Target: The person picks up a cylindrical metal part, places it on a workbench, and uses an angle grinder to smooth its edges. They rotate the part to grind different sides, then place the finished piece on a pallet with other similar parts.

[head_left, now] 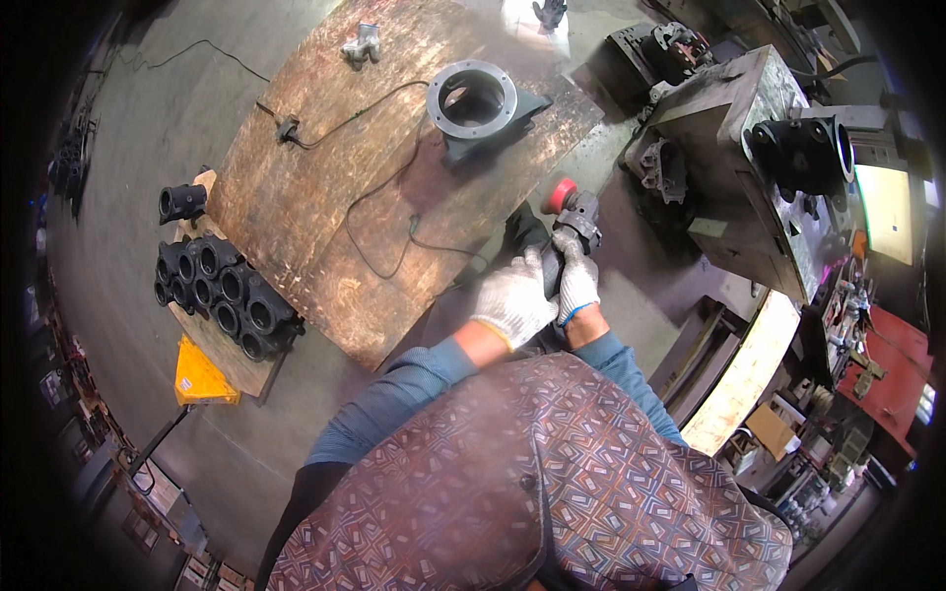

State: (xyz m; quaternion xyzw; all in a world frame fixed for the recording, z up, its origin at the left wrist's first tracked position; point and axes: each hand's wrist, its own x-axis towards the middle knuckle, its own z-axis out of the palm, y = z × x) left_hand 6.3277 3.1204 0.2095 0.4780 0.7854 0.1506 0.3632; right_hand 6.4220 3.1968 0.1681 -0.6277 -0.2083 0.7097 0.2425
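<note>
My left hand (pixel 516 296) and my right hand (pixel 578 278), both in white knit gloves, are closed around the dark body of an angle grinder (pixel 554 268). Its metal head (pixel 583 219) points away from me and carries a red disc (pixel 561 195). I hold the tool in front of my body, just off the right edge of the wooden table (pixel 315 236). Beyond it on the tabletop rests a grey metal casting (pixel 476 102) with a round flange and a wide bore, apart from the disc. A thin black cord (pixel 347 225) winds over the table toward my hands.
Crumpled gloves (pixel 363 45) and a cord connector (pixel 287 129) lie on the table. At left, several black pipe-like castings (pixel 219 286) sit beside a yellow pallet-jack part (pixel 203 374). A metal workbench (pixel 739 148) at right bears a black casting (pixel 803 156). Another person's dark-gloved hand (pixel 550 13) shows at the top.
</note>
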